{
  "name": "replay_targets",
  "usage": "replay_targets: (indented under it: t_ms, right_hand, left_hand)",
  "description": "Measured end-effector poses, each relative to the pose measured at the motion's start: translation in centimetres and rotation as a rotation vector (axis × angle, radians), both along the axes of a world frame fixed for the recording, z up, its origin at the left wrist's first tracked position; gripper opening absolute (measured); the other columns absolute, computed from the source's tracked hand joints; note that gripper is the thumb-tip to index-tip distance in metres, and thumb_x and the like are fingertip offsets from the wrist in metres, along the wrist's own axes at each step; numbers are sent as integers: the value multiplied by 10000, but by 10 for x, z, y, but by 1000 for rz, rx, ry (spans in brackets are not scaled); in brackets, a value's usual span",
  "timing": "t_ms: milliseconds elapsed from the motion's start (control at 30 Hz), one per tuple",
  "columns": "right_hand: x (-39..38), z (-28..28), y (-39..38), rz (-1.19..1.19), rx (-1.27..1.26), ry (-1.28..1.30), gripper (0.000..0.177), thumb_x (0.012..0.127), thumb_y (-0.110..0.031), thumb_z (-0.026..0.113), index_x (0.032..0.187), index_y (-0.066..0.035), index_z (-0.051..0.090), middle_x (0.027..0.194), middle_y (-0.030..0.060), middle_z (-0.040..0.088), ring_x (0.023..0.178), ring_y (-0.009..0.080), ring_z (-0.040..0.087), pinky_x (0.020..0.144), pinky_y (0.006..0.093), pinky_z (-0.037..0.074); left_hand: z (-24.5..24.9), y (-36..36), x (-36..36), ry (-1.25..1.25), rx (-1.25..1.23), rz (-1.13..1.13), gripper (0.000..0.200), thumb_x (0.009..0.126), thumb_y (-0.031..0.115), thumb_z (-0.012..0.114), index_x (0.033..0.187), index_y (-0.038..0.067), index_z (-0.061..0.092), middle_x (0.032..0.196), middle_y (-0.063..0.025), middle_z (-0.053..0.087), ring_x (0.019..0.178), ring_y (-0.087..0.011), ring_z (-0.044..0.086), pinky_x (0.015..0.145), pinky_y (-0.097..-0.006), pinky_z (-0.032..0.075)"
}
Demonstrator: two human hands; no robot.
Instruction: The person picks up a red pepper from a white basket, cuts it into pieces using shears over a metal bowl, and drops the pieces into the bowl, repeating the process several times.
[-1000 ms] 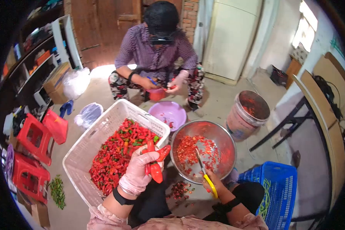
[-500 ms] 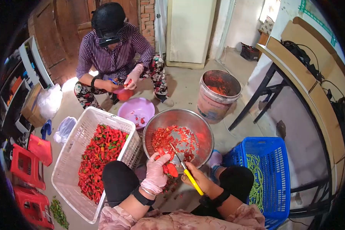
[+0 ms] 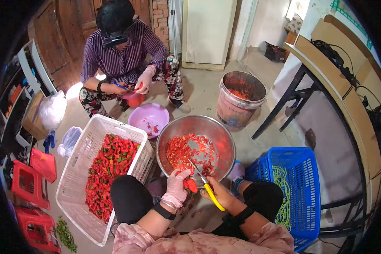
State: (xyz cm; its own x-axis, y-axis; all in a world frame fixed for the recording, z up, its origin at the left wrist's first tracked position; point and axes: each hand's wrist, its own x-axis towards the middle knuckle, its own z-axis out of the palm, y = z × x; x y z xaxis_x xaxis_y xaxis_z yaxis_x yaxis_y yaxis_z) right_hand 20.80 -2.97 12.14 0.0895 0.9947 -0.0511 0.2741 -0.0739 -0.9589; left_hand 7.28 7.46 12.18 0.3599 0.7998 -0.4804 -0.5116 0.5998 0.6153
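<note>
The white crate [image 3: 65, 203] is heaped with red peppers [image 3: 110, 169], some green or orange among them. Right of it, the purple basin [image 3: 136, 120] holds a few red bits. Over the near rim of the steel bowl [image 3: 218, 127], which holds chopped red pieces, the gloved left hand [image 3: 175, 188] has its fingers closed on glossy, whole-looking red peppers; the right hand's [image 3: 220, 194] fingers wrap the yellow-handled scissors [image 3: 214, 197]. The stained bucket [image 3: 237, 112] contains red matter, and the blue basket [image 3: 297, 154] green strands.

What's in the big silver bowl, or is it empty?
Not empty: the silver bowl holds chopped red peppers, with bare metal showing between.
</note>
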Motion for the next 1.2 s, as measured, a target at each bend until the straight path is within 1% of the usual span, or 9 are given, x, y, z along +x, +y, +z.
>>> replay_targets:
  t_ms: [133, 200, 267, 500, 700, 933, 1033, 1100, 1200]
  right_hand:
    - [0, 6, 2, -23, -90, 52, 445, 785, -266, 641, 1103, -40, 426, 834, 42, 511, 749, 101, 474, 686, 268, 419]
    - [1, 6, 2, -70, -168, -115, 424, 764, -269, 664, 1054, -32, 466, 803, 76, 553, 738, 98, 503, 674, 278, 431]
    - [3, 0, 2, -89, -178, -146, 410, 757, -268, 670, 1032, -29, 481, 787, 90, 565, 734, 103, 518, 671, 284, 436]
    - [9, -8, 1, -62, -114, -249, 344, 764, -241, 661, 979, -24, 504, 760, 100, 580, 719, 125, 550, 657, 289, 444]
    - [13, -28, 1, -47, -83, -14, 279, 790, -213, 632, 945, -12, 517, 735, 80, 565, 699, 117, 534, 642, 284, 441]
    - [16, -11, 5, -47, -298, -169, 237, 813, -180, 602, 952, -11, 513, 774, 29, 533, 706, 96, 482, 643, 251, 416]
    - [21, -40, 2, -48, -184, -44, 231, 816, -189, 601, 944, -16, 515, 750, 13, 512, 688, 99, 466, 635, 256, 411]
    - [21, -47, 0, 51, -61, 164, 233, 822, -203, 596, 944, -21, 517, 747, 12, 511, 698, 100, 470, 653, 256, 412]
    - [17, -44, 0, 20, -155, 8, 271, 813, -231, 609, 951, -18, 515, 756, 31, 535, 704, 104, 490, 660, 260, 423]
  left_hand:
    - [-2, -3, 1, -5, -39, -56, 151, 748, 33, 602, 888, 40, 546, 820, -59, 597, 730, -165, 585, 667, -304, 494]
    - [-5, -1, 2, -13, -52, -61, 152, 751, 32, 600, 893, 38, 547, 822, -59, 598, 731, -165, 585, 667, -303, 494]
    - [-10, 1, 3, -29, -87, -37, 183, 720, -5, 632, 870, 50, 545, 798, -49, 584, 669, -159, 564, 567, -292, 468]
    - [-39, 9, 4, 61, -64, 1, 223, 715, -9, 631, 919, 34, 552, 827, -58, 593, 701, -172, 576, 594, -299, 474]
    - [-38, 9, 3, 32, -106, -8, 259, 708, -29, 624, 951, 14, 545, 845, -73, 598, 703, -186, 582, 606, -312, 492]
    - [-49, 13, 6, 57, -97, 2, 249, 703, -39, 616, 937, 14, 552, 843, -76, 604, 693, -189, 583, 614, -309, 493]
    - [-51, 14, 8, 52, -97, 48, 257, 690, -41, 626, 929, 20, 555, 831, -72, 603, 687, -186, 582, 616, -304, 489]
    - [-53, 14, 9, 56, -95, 60, 264, 682, -39, 635, 927, 23, 556, 823, -69, 601, 685, -182, 582, 617, -301, 488]
    - [-54, 7, 9, 149, -18, -11, 260, 675, -27, 651, 913, 25, 561, 808, -61, 596, 682, -172, 580, 602, -297, 483]
